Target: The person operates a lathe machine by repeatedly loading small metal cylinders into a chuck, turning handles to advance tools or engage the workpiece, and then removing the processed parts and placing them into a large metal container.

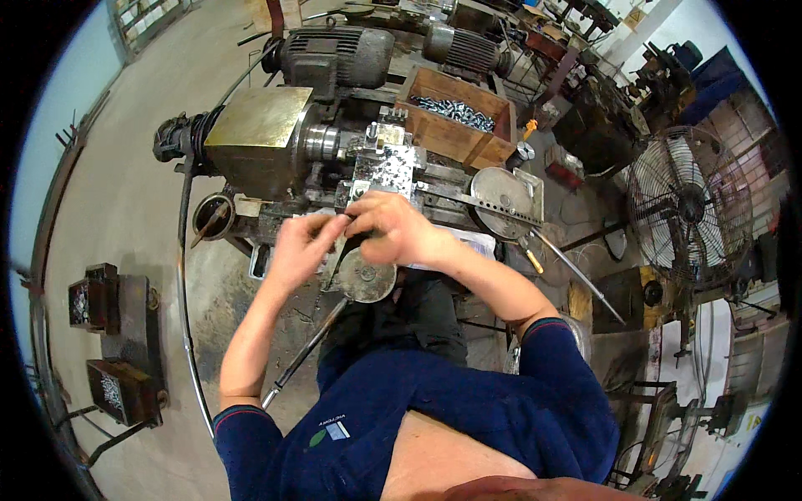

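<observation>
many metal pieces (pixel 455 112) lie in a wooden box (pixel 440 135) by the far edge of the machine (pixel 261 118); left hand (pixel 302 246) and right hand (pixel 399 230) meet, curled, grip unclear

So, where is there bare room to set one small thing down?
The yellowish cover looks bare, between black ribbed part and steel spindle. Floor lies open between left wall and hose, beyond the cart. Crowded: around left hand and right hand, the flecked slide, the wooden box of metal parts.
</observation>
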The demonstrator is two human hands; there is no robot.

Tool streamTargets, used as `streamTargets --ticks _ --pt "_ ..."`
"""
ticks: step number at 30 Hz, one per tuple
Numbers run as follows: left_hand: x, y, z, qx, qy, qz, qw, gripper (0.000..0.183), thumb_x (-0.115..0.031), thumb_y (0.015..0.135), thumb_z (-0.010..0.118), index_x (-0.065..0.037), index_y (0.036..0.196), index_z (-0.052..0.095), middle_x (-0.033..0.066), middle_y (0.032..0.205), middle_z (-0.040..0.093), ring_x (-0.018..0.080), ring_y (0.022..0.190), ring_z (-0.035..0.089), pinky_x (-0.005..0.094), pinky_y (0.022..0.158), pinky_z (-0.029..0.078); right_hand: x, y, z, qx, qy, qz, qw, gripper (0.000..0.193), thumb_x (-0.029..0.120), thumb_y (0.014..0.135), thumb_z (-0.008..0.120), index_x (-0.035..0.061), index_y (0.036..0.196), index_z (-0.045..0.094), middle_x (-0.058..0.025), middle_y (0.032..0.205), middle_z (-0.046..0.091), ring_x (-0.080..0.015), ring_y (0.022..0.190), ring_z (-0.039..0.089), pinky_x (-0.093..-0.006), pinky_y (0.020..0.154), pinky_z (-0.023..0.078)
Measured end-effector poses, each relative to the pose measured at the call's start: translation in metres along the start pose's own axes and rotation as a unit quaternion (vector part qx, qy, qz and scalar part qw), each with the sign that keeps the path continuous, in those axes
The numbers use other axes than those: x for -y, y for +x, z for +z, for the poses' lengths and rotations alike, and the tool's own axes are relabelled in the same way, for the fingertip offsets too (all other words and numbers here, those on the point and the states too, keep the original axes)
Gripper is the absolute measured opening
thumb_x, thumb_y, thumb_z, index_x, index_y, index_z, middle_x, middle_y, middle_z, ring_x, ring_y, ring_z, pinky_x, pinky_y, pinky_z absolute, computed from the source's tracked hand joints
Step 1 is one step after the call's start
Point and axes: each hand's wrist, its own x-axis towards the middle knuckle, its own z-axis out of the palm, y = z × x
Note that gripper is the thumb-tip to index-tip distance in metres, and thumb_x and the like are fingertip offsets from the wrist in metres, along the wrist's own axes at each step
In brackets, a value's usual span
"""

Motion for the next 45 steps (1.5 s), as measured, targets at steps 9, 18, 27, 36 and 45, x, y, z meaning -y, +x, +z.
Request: streamTargets --ticks 9,18,27,36,45 --pt "0.069 -0.063 -0.146 -0.256 0.145 -0.03 0.955 0.026 -0.011 0.089 0.046 0.005 0.105 0.058 0.0114 0.072 0.063 0.0161 0.069 0.061 0.0291 0.065 0.046 -0.095 0.084 0.005 0.127 -0.377 0.122 0.909 0.023 0.026 0.057 0.065 0.0064 0.068 0.068 -0.0115 0.079 0.066 -0.0264 0.088 0.057 -0.0378 0.088 0.039" --pt "0.124 -0.188 -0.176 -0.187 0.255 -0.3 0.9 0.04 -0.02 0.085 0.057 0.007 0.114 0.053 0.023 0.1 0.062 0.0267 0.089 0.063 0.0357 0.078 0.048 -0.129 0.095 0.025 0.179 -0.414 0.137 0.882 0.026 0.028 0.057 0.066 0.0085 0.073 0.069 -0.0101 0.082 0.066 -0.0248 0.092 0.057 -0.0357 0.092 0.036" --pt "0.177 -0.169 -0.15 -0.219 0.444 -0.275 0.824 0.024 -0.015 0.077 0.057 0.004 0.093 0.056 0.023 0.076 0.06 0.0401 0.073 0.06 0.0475 0.065 0.046 -0.134 0.094 0.03 0.125 -0.384 0.15 0.903 0.019 0.024 0.048 0.062 0.0082 0.058 0.064 -0.0081 0.068 0.062 -0.0255 0.08 0.056 -0.0342 0.08 0.041" --pt "0.23 -0.186 -0.301 -0.176 0.714 -0.19 0.65 0.01 -0.009 0.07 0.059 -0.005 0.078 0.053 0.013 0.069 0.06 0.0306 0.065 0.062 0.0403 0.057 0.049 -0.126 0.101 0.029 0.158 -0.361 0.185 0.9 0.024 0.023 0.053 0.063 0.0063 0.069 0.068 -0.0129 0.079 0.064 -0.0276 0.089 0.057 -0.0382 0.087 0.039" --pt "0.2 -0.12 -0.214 -0.429 0.366 0.02 0.826 0.027 -0.006 0.078 0.053 0.0 0.103 0.06 0.0162 0.095 0.063 0.0306 0.087 0.061 0.037 0.078 0.047 -0.082 0.045 -0.032 -0.046 -0.259 0.056 0.963 0.032 0.018 0.052 0.063 0.0044 0.081 0.066 -0.0098 0.1 0.062 -0.0291 0.097 0.052 -0.0393 0.088 0.04"
